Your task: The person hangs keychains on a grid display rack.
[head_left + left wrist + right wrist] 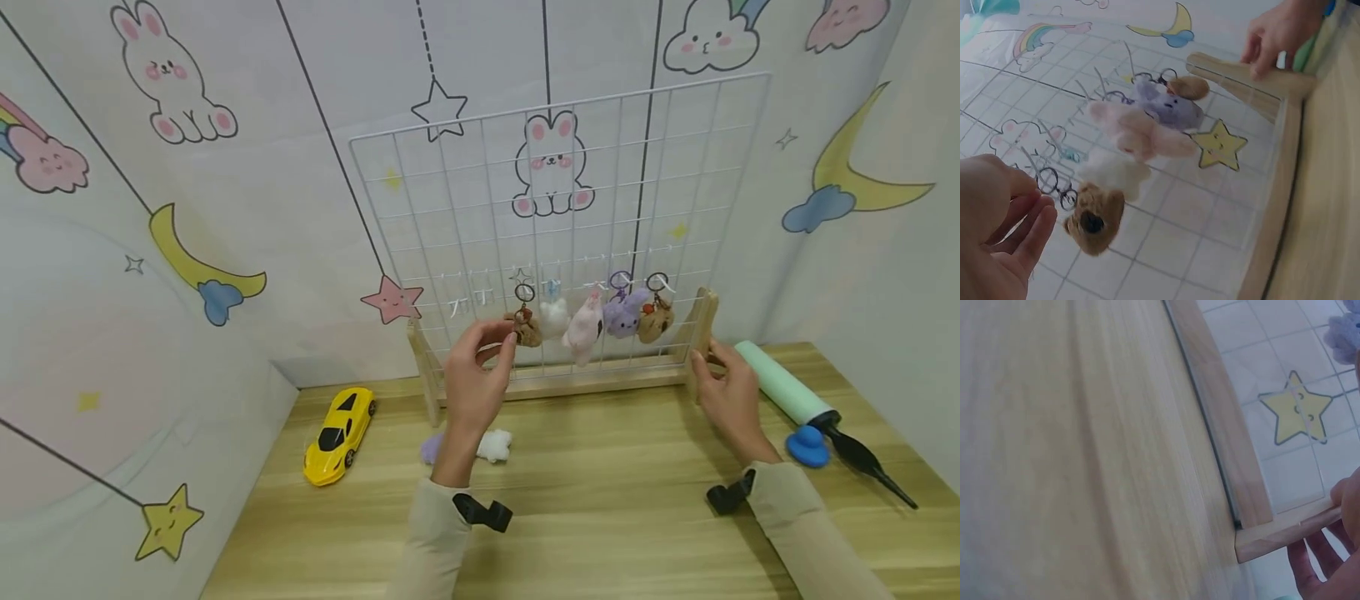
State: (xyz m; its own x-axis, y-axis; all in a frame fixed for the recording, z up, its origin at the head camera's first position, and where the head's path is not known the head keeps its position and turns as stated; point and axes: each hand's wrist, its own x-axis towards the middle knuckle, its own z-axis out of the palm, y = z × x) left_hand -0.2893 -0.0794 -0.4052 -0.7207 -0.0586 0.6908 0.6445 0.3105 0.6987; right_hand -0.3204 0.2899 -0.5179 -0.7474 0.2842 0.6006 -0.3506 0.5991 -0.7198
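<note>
A brown bear keychain (527, 331) hangs by its ring from a hook on a white wire grid rack (480, 250). My left hand (480, 367) is beside it, thumb and fingers bent loosely; in the left wrist view the fingertips (1044, 209) are close by the ring, with the bear beyond them. To the right hang a white plush (555, 318), a pink plush (583, 329), a purple plush (624, 315) and another brown plush (656, 322). My right hand (731, 396) grips the right upright of the wooden stand (703, 325), thumb and fingers on opposite sides.
A yellow toy car (339, 437) sits on the table at left. Behind my left forearm lie a white plush (495, 446) and a purple one (431, 448). A mint-green cylinder with black end (787, 385) and a blue round object (807, 447) are at right. Bare hooks (459, 307) are at the grid's left.
</note>
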